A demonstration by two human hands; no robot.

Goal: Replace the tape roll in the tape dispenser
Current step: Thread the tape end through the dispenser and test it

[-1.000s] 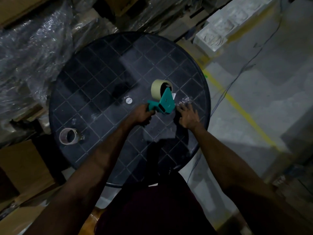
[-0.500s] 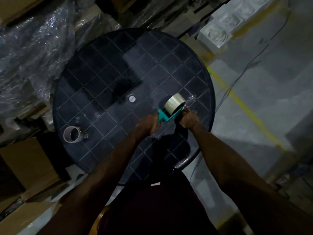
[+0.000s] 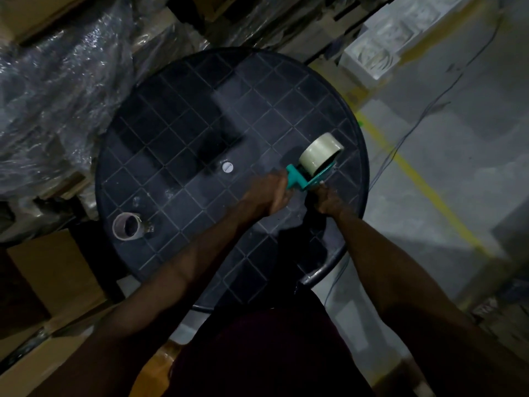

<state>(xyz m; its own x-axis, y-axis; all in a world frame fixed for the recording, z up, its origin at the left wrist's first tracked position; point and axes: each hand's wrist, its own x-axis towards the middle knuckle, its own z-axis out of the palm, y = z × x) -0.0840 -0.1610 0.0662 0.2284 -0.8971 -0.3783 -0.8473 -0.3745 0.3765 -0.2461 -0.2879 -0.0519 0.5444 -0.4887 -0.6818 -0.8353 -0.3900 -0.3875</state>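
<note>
A teal tape dispenser (image 3: 300, 179) lies tilted over the right side of a round black table (image 3: 183, 133), with a full cream tape roll (image 3: 320, 151) mounted on it. My left hand (image 3: 272, 193) grips the dispenser's handle. My right hand (image 3: 327, 200) holds the dispenser's lower right edge with curled fingers; its fingertips are hidden. An empty cardboard tape core (image 3: 127, 226) lies on its side near the table's left rim.
A small white cap (image 3: 227, 167) marks the table's centre. Plastic-wrapped stacks (image 3: 57, 81) crowd the left and back, cardboard boxes (image 3: 57, 276) stand at the lower left. Grey floor with a yellow line (image 3: 423, 184), a cable and white foam blocks (image 3: 380, 50) lies to the right.
The dispenser has tipped from standing on edge to lying with the roll facing up and shifted right. My right hand moved from the table onto the dispenser's edge.
</note>
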